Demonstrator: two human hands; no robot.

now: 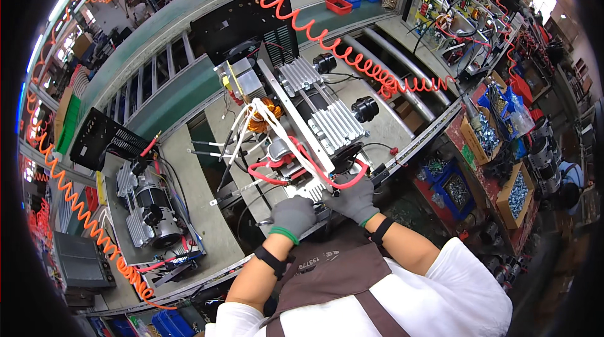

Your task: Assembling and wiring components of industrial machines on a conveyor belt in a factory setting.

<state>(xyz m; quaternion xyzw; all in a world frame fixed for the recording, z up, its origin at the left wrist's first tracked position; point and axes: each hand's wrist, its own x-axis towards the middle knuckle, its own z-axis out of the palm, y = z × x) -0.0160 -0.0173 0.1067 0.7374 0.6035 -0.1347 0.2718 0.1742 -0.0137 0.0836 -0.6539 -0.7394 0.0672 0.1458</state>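
In front of me on the line stands an open machine assembly with a finned silver compressor [336, 124], black round end parts [365, 109] and a long metal bar [296, 117]. Beside the bar sit a copper-wound coil [261, 117], a bundle of white leads [242, 126] and a thick red cable [343, 183]. My left hand [294, 213], in a grey glove, is curled at the assembly's near edge. My right hand [356, 202], gloved alike, is closed just below the red cable. Whatever either hand holds is hidden by the gloves.
A second compressor unit [150, 205] rests on a board to the left. Coiled orange air hoses [302, 22] hang across the line. Metal rollers [396, 48] lie beyond on the right. Boxes of screws [517, 195] and a blue bin [456, 192] stand at my right.
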